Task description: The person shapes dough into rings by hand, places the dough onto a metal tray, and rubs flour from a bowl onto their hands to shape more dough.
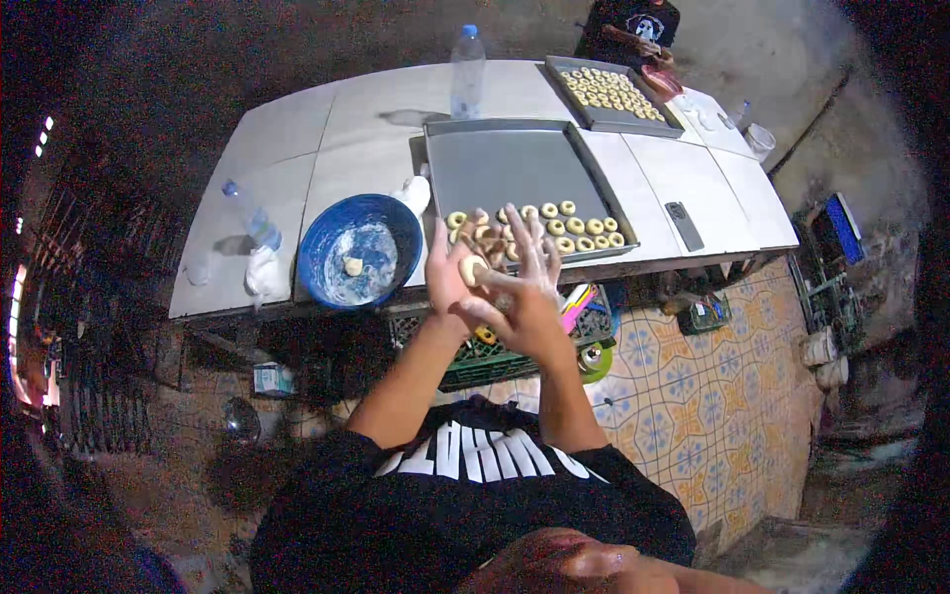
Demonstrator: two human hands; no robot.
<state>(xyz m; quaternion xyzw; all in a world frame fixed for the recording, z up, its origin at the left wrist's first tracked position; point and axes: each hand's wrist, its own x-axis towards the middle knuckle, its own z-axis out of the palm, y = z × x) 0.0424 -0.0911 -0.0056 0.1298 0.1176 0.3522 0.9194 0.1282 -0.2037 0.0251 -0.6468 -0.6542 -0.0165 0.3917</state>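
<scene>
A small piece of pale dough rests against the palm and fingers of my left hand, which is raised in front of the table's near edge. My right hand is beside it, floury, its fingers spread and one finger touching the dough. Behind both hands lies a large grey baking tray, with several dough rings in rows along its near side. To the left, a blue bowl dusted with flour holds one dough lump.
A clear bottle stands beyond the tray, another bottle left of the bowl. A phone lies on the white tiled table. Farther right is a second tray full of rings, near another person. Crates sit below.
</scene>
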